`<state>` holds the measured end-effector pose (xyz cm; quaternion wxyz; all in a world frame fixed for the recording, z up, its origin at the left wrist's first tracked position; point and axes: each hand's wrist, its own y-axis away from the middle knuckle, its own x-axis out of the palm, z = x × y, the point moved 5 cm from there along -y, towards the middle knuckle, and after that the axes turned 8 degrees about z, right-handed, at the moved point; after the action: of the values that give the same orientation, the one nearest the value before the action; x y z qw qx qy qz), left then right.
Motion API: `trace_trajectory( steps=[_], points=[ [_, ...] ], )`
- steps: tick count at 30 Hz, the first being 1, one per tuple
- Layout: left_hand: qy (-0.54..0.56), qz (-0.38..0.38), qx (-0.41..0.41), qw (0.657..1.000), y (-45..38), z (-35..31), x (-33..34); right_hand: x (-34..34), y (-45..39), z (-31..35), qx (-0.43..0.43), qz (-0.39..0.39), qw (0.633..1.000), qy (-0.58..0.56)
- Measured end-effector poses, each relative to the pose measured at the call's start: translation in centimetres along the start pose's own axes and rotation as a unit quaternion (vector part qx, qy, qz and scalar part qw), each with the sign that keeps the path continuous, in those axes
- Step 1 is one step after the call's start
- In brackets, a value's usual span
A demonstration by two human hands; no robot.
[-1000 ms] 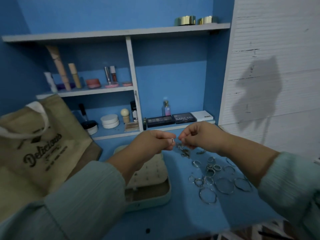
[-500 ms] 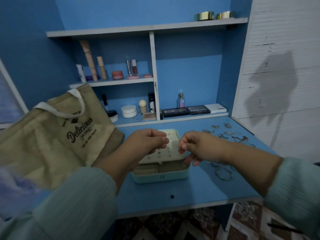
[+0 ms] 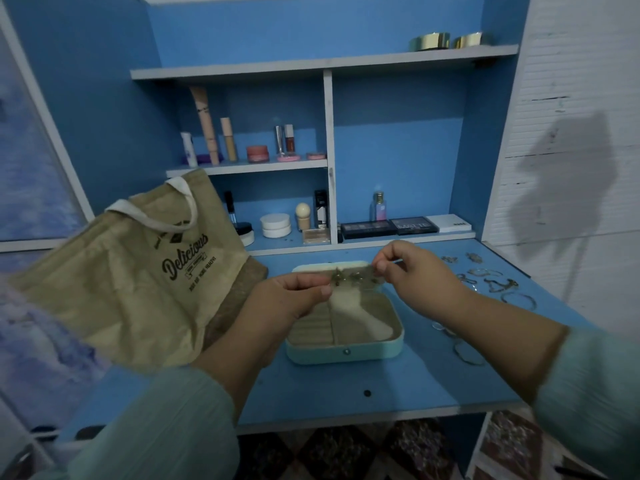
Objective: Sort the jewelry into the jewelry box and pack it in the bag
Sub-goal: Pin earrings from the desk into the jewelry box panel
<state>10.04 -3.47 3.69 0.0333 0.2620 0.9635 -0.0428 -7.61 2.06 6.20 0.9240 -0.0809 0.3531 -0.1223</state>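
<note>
Jewelry box, mint-green, lid open (image 3: 346, 353), on blue table (image 3: 398, 386). Above it, left hand (image 3: 294, 296) and right hand (image 3: 412, 268) each pinch an end of a small blurred metallic piece (image 3: 351, 276). Loose silver rings (image 3: 491, 282) at 3 o'clock; beige tote bag (image 3: 138, 271) at 9 o'clock.

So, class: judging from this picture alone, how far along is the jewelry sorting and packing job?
Done: the mint-green jewelry box sits open on the blue desk. In hand: the left hand and right hand pinch a small blurred piece above the box. Left: silver rings and hoops lie loose on the desk, the box compartments look empty, and the tan "Delicious" tote bag is unpacked.
</note>
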Motion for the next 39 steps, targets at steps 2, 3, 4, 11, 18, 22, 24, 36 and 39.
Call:
trace_trajectory(
  steps=[2,3,4,11,18,22,24,36,39],
  points=[
    [0.017,-0.018,0.001,1.0,-0.2,0.5,-0.5,0.2,-0.9,0.4,-0.021,-0.009,0.999,0.029],
    [0.025,-0.024,0.001,0.999,-0.4,0.7,-0.8,0.3,-1.4,0.5,-0.034,-0.016,0.999,0.038],
    [0.03,-0.028,0.0,0.999,-0.5,0.8,-1.0,0.5,-1.8,0.4,-0.044,-0.023,0.998,0.041],
    [-0.004,-0.052,-0.003,0.999,-2.7,1.8,-1.9,1.7,-4.6,-0.9,-0.058,-0.037,0.998,0.015],
    [-0.16,-0.075,0.024,0.984,-5.5,3.1,-2.1,2.4,-6.9,-2.1,-0.047,-0.045,0.998,0.005],
    [-0.237,-0.076,0.055,0.967,-6.8,3.7,-2.4,2.6,-7.7,-2.6,-0.042,-0.042,0.998,0.006],
    [-0.306,-0.103,0.059,0.945,-7.3,4.1,-2.8,2.6,-8.0,-2.8,-0.041,-0.041,0.998,-0.006],
    [-0.412,-0.113,-0.022,0.904,-8.1,4.4,-3.0,2.6,-7.7,-2.9,-0.055,-0.058,0.996,-0.026],
    [-0.411,-0.112,-0.031,0.904,-8.0,4.2,-2.9,2.6,-7.6,-2.8,-0.059,-0.061,0.996,-0.022]
  ],
)
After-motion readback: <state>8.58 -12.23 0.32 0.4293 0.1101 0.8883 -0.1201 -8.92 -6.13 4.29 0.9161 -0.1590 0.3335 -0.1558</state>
